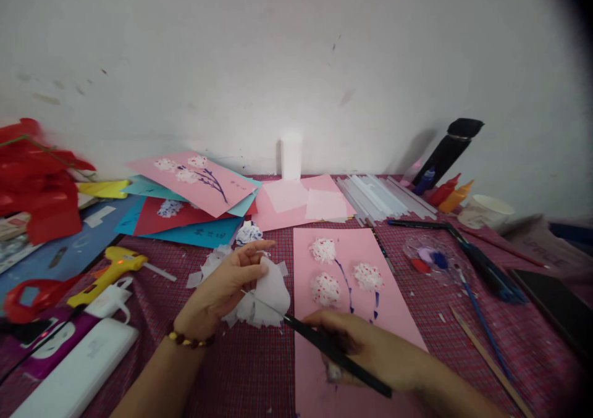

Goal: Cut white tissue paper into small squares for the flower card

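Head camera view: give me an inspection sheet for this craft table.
surface: red checked cloth, with white paper scraps scattered on it.
job's things: white tissue paper; thin black tool; pink card bearing three white-and-red flowers with blue stems.
clutter: yellow glue gun, coloured paper stack, white sticks, paint bottles, palette, paper cup.
hands: left hand pinches the tissue paper; right hand grips the tool, tip at the tissue.
cables: thin dark cord at the left edge; its ends cannot be seen.
surroundings: white wall, scuffed.
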`<action>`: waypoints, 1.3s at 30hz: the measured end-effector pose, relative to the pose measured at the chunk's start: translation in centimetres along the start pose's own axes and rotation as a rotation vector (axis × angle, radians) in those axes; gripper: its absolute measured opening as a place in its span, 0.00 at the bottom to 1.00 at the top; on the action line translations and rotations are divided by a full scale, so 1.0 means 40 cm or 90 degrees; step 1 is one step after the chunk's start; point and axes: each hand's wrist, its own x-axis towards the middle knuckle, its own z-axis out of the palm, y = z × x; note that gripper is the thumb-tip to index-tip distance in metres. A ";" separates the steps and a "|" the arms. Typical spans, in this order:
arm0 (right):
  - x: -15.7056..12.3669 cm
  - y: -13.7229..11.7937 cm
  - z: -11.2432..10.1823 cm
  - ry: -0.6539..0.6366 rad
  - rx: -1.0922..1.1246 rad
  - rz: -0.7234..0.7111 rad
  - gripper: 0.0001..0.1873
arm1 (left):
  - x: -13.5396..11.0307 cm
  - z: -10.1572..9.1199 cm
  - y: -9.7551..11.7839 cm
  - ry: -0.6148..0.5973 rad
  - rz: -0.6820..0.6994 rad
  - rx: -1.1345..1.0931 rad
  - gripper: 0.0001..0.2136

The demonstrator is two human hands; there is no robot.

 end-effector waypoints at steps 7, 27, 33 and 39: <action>0.003 -0.044 0.005 0.049 0.077 -0.020 0.23 | -0.015 0.018 0.027 0.154 0.195 0.003 0.27; 0.013 -0.001 -0.004 0.047 0.138 -0.115 0.31 | -0.025 0.044 0.017 0.098 0.099 -0.070 0.40; 0.013 0.001 -0.013 0.049 0.112 -0.088 0.29 | -0.037 0.045 0.030 0.118 0.102 0.042 0.40; 0.017 0.007 -0.011 0.031 0.136 -0.087 0.31 | -0.035 0.019 0.017 0.060 0.100 0.113 0.38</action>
